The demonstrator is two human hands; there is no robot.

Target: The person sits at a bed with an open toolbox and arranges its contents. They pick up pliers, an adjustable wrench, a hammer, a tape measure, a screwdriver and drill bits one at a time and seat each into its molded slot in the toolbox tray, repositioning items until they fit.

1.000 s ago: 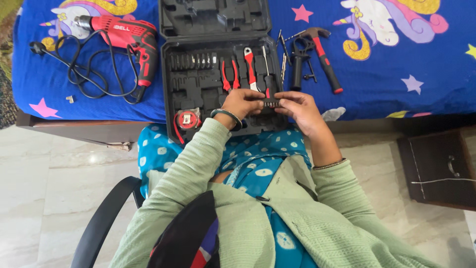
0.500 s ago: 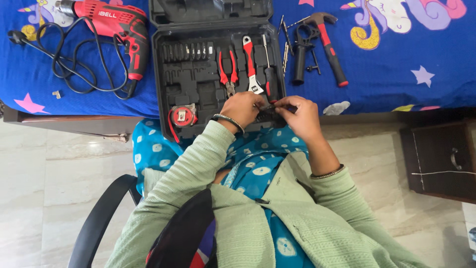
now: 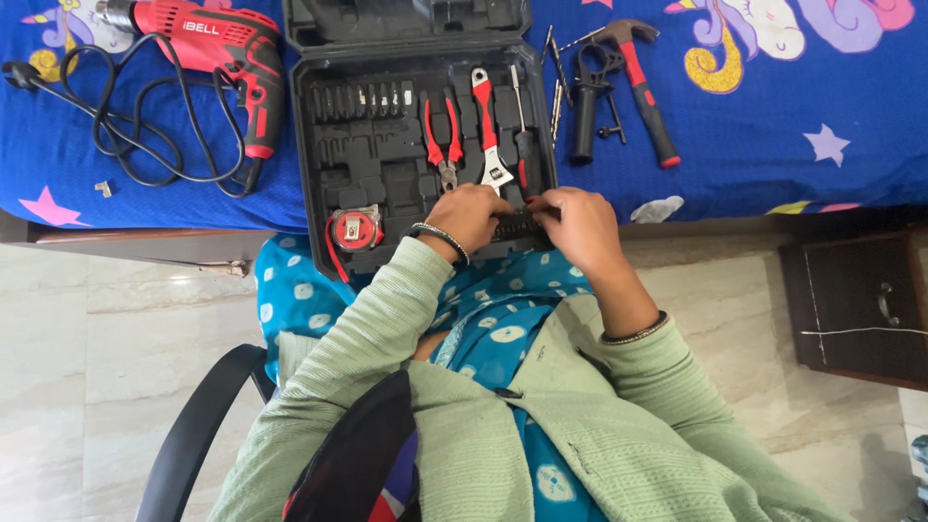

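Black and narrow, a bit holder strip [image 3: 515,228] lies pinched between both hands at the near edge of the open tool case [image 3: 329,184]. The left hand [image 3: 471,215] closes on its left end, the right hand [image 3: 576,220] on its right end, fingertips almost meeting over the case's near right corner. Only a short dark stretch of the strip shows between them; its bits are too small to make out.

Just beyond the hands, inside the case, sit red-handled pliers [image 3: 444,135], a red adjustable wrench [image 3: 488,130] and a slim screwdriver [image 3: 520,126]. A red tape measure [image 3: 354,228] rests in the case's near left corner. Right of the case, on the blue printed bedsheet [image 3: 773,145], lie a black side handle [image 3: 585,106] and a hammer [image 3: 638,87]. Left of the case lies a red corded drill [image 3: 217,53].
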